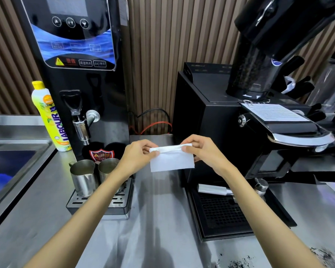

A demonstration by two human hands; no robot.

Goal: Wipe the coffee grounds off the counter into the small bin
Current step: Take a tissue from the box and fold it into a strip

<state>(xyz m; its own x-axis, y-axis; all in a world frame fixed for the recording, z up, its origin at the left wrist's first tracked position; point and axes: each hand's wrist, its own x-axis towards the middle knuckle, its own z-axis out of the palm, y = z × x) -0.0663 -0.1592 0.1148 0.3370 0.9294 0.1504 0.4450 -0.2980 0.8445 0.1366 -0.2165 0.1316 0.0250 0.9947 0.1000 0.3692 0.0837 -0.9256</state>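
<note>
Two hands hold a folded white cloth above a steel counter.

The left hand (138, 154) and right hand (202, 149) each pinch a top corner of the cloth (171, 158), lifted between a water dispenser (75, 74) and a coffee grinder (240, 113). Coffee grounds (238, 263) lie scattered on the counter (159, 219) at the near right edge.
</note>
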